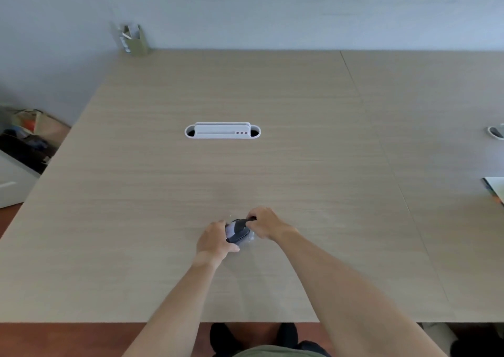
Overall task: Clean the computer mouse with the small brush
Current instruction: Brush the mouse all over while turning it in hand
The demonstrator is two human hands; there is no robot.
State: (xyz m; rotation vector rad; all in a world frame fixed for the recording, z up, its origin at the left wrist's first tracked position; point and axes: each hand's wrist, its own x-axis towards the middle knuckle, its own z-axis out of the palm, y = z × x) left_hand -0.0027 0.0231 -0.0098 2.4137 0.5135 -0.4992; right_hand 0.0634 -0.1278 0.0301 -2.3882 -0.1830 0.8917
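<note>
A dark grey computer mouse (236,233) is held just above the wooden table (163,193), near its front middle. My left hand (214,240) grips the mouse from its left side. My right hand (263,223) is closed around a small black brush (245,221), whose head lies across the top of the mouse. Most of the brush handle is hidden inside my right fist. The underside of the mouse is out of sight.
A white cable port (222,131) is set into the table's middle. A pen holder (133,40) stands at the far left corner. A white object (496,132) and some papers (495,188) sit at the right edge. Clutter (27,135) lies on the floor at left.
</note>
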